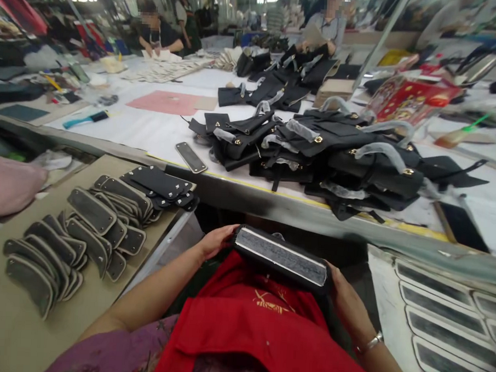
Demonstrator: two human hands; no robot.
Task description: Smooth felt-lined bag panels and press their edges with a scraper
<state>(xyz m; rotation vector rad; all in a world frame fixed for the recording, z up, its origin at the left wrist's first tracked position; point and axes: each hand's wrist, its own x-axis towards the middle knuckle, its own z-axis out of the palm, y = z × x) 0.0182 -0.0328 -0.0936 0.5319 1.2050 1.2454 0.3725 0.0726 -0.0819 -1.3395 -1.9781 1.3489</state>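
Over my lap, above a red apron (245, 328), I hold a long black bag panel with a grey inner face (281, 257). My left hand (215, 240) grips its left end, fingers curled around the edge. My right hand (341, 300) grips its right end; a bracelet sits on that wrist. The panel lies tilted, its left end higher.
A board (3, 329) at my left carries several overlapping grey-faced black pieces (82, 228). More pieces lie in rows at the right (451, 326). A heap of black bags (335, 157) covers the white table (143, 132) ahead. Other people work at the far side.
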